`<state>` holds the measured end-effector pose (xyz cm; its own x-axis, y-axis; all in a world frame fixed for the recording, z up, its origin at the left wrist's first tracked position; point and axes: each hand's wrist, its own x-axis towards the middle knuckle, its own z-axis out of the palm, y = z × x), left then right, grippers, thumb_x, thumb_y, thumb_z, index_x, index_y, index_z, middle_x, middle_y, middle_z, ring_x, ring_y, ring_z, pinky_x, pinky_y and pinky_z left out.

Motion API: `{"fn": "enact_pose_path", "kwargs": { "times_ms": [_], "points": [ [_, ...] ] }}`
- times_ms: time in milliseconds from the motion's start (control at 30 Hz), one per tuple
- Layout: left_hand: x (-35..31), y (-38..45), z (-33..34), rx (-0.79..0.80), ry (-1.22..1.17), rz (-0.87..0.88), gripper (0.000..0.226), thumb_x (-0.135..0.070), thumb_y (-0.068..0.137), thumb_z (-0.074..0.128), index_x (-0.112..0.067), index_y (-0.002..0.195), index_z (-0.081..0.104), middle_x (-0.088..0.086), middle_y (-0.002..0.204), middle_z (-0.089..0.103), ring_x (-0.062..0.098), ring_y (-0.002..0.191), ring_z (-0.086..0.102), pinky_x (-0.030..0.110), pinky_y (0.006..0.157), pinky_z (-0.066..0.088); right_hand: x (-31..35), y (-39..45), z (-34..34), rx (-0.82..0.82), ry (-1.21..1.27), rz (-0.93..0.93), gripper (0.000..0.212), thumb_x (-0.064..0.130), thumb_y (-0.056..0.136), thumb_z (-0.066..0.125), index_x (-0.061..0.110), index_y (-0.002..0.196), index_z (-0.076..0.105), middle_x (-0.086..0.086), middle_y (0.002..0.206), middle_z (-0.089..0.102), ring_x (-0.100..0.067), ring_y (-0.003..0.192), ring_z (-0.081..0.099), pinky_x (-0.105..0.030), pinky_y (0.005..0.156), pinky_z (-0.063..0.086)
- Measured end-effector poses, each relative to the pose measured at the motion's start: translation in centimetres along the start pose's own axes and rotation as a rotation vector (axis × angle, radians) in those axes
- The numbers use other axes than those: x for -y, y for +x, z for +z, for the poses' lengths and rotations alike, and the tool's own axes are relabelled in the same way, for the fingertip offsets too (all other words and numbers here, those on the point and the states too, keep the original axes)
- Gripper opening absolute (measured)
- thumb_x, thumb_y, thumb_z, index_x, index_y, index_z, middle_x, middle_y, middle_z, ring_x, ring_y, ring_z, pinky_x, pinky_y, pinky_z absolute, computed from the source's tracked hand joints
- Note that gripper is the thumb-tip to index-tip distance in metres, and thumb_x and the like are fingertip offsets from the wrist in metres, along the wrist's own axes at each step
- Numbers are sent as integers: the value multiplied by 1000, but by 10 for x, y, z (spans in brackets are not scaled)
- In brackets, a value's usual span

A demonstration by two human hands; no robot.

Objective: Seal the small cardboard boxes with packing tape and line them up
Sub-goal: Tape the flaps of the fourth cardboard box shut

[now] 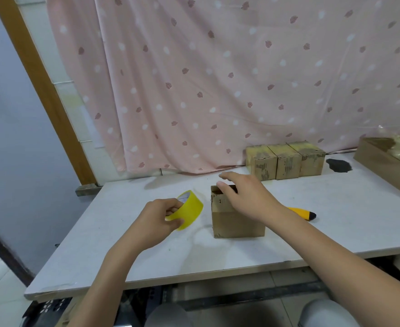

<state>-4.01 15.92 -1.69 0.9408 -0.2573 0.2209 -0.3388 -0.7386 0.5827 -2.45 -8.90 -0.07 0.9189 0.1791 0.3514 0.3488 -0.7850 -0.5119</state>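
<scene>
While the left hand (157, 219) grips the yellow tape roll (187, 210), fingers curled through its core and thumb on the outer face, the roll sits tilted just above the white table (336, 220). Right hand (246, 197) lies over the top of the small cardboard box (234, 223), fingers straight and spread, holding nothing; thumb touches the top left edge. Box stands upright mid-table, just right of the roll. Yellow cutter (304, 213) behind the right wrist. Three taped boxes (286, 161) in a touching row at the back, against the pink curtain (218, 79).
</scene>
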Motion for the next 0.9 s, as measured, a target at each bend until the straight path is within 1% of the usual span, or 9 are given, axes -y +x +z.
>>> {"fn": "enact_pose_path", "kwargs": {
  "times_ms": [133, 367, 467, 533, 600, 667, 733, 800, 900],
  "points": [
    [-3, -5, -11, 2, 46, 55, 22, -14, 87, 74, -30, 100, 70, -12, 94, 71, 6, 95, 64, 34, 92, 51, 12, 14, -9, 66, 152, -14, 44, 38, 97, 58, 21, 137, 55, 7, 135, 59, -6, 121, 54, -24, 103, 41],
    [-9, -11, -29, 9, 25, 123, 24, -14, 88, 74, -33, 102, 70, -17, 99, 71, 2, 102, 64, 29, 100, 49, 23, 24, -19, 262, 369, -30, 44, 39, 90, 69, 25, 131, 62, 14, 123, 67, 5, 110, 61, -22, 102, 46],
    [-12, -12, -33, 11, 21, 131, 24, -14, 88, 74, -34, 101, 70, -18, 98, 71, 1, 102, 64, 28, 101, 48, 23, 23, -16, 265, 478, -10, 42, 28, 87, 74, 21, 127, 65, 9, 108, 73, -1, 97, 68, -27, 95, 53],
    [-13, -12, -33, 11, 17, 128, 25, -14, 88, 74, -35, 101, 69, -18, 99, 71, -1, 102, 63, 27, 101, 48, 22, 23, -16, 230, 627, 28, 38, 15, 86, 75, 13, 123, 66, -3, 96, 76, -12, 88, 71, -31, 86, 58],
    [-16, -11, -33, 14, 12, 127, 25, -14, 89, 73, -35, 100, 69, -17, 98, 71, -1, 101, 63, 25, 101, 47, 22, 23, -22, 195, 734, 85, 33, 5, 84, 75, 6, 117, 67, -16, 94, 74, -20, 80, 72, -30, 78, 60],
    [-21, -11, -30, 16, -16, 119, 25, -12, 89, 73, -35, 100, 69, -16, 97, 72, -1, 99, 64, 20, 99, 47, 21, 23, -31, 154, 743, 126, 26, -1, 82, 75, 0, 108, 69, -22, 91, 72, -20, 71, 72, -26, 70, 59],
    [-27, -12, -26, 23, -81, 104, 25, -9, 89, 71, -31, 101, 71, -13, 94, 73, 2, 95, 66, 18, 94, 49, 21, 24, -39, 139, 702, 129, 20, -4, 80, 76, -4, 100, 71, -21, 83, 73, -19, 64, 71, -23, 66, 57],
    [-32, -12, -22, 64, -184, 65, 26, -7, 90, 69, -28, 104, 71, -9, 94, 74, 6, 91, 69, 24, 90, 52, 24, 24, -48, 147, 665, 122, 16, -5, 80, 76, -6, 96, 71, -19, 78, 73, -21, 64, 71, -23, 66, 57],
    [-32, -12, -16, 175, -293, 18, 24, -11, 94, 65, -26, 113, 69, 2, 100, 74, 21, 95, 71, 41, 93, 52, 30, 24, -58, 182, 532, 85, 11, -5, 80, 75, -6, 91, 72, -21, 77, 73, -24, 66, 71, -24, 66, 58]
  ]
}}
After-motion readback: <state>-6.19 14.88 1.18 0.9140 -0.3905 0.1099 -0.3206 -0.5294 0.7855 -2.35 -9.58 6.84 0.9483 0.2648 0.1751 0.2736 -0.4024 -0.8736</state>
